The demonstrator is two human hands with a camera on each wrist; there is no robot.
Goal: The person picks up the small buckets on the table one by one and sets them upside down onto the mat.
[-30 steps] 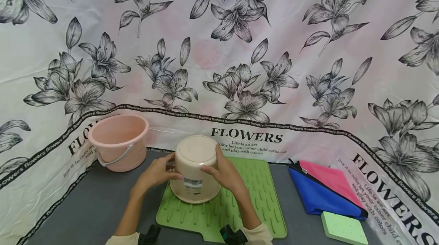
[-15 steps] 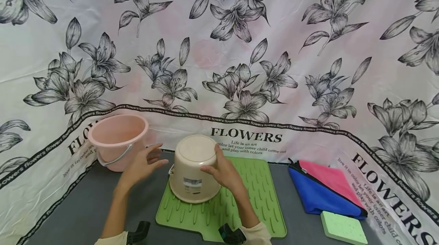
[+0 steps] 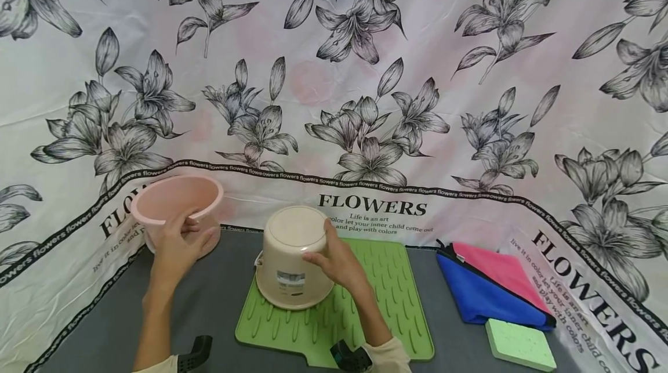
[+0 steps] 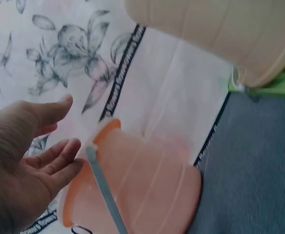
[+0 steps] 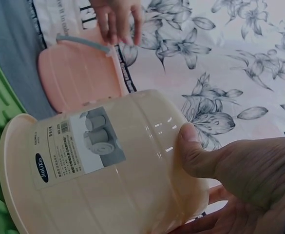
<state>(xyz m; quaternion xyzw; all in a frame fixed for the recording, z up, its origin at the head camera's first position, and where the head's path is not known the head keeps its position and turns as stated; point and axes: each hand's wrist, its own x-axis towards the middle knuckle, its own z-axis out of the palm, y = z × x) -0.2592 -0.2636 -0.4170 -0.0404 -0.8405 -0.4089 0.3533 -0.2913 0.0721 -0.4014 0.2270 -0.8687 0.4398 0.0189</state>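
Note:
A cream bucket (image 3: 287,260) stands upside down on the green ridged mat (image 3: 391,286). My right hand (image 3: 341,263) grips its right side near the raised base, thumb on the front and fingers round the back. In the right wrist view, a label with a picture shows on the bucket's wall. At the far left is an upright pink bucket (image 3: 182,193) with a grey handle (image 4: 103,183). My left hand (image 3: 174,248) is at the near side of its rim, fingers loosely bent with a gap to the thumb; in the left wrist view nothing is between them.
Right of the mat lies a folded blue and pink cloth (image 3: 496,283). A pale green sponge block (image 3: 521,345) sits just in front of it. Behind the grey table (image 3: 109,309) hangs a flower-printed sheet (image 3: 313,106).
My left hand has let go of the cream bucket and moved left to the pink bucket's rim. My right hand keeps its grip, and the cream bucket stays put.

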